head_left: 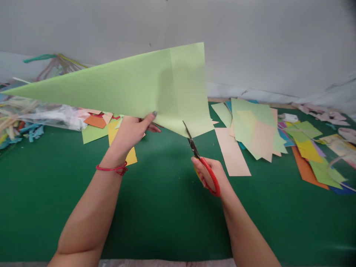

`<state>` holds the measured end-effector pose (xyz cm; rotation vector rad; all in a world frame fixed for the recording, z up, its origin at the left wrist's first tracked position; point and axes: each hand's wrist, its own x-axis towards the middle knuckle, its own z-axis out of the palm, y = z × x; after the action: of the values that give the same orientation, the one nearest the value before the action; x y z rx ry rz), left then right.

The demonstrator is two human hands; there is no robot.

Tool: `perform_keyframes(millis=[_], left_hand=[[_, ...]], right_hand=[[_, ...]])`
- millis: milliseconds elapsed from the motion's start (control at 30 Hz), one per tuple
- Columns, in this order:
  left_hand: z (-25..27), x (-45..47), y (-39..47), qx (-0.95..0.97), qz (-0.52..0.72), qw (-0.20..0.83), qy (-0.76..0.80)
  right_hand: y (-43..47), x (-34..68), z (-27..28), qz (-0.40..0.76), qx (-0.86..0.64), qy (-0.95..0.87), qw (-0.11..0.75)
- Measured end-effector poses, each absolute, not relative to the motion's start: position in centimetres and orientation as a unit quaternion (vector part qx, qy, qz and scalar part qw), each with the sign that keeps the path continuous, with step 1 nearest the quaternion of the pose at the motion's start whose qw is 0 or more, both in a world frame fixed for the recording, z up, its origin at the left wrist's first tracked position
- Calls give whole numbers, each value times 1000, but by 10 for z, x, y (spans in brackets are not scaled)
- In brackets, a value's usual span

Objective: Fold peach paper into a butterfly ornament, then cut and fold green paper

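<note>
A large sheet of light green paper (133,85), folded to a long point at the left, is held up above the table. My left hand (139,129) pinches its lower edge, thumb in front and fingers behind. My right hand (213,172) grips red-handled scissors (210,176) with dark blades. One blade lies in front of the paper at its lower edge, right of my left hand; the other blade is mostly hidden behind the sheet. A shadow falls across the paper's middle.
The table has a green top (167,222). Loose paper pieces (250,126) lie at the right, with more colored scraps (314,152) beyond. At the left are a clear plastic bag (63,115), colorful strips (16,126) and a yellow paper piece (130,154). A pale wall (264,44) stands behind.
</note>
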<state>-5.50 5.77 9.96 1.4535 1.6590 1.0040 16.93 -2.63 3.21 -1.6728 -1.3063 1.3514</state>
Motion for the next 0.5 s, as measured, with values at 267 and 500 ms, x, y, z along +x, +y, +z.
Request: perform_keyframes(millis=[267, 500], left_hand=[[103, -54, 54, 563, 371, 329, 661], [105, -55, 54, 556, 382, 341, 655]], right_hand=[[-16, 172, 14, 525, -590, -517, 331], [-12, 178, 7, 546, -521, -577, 313]])
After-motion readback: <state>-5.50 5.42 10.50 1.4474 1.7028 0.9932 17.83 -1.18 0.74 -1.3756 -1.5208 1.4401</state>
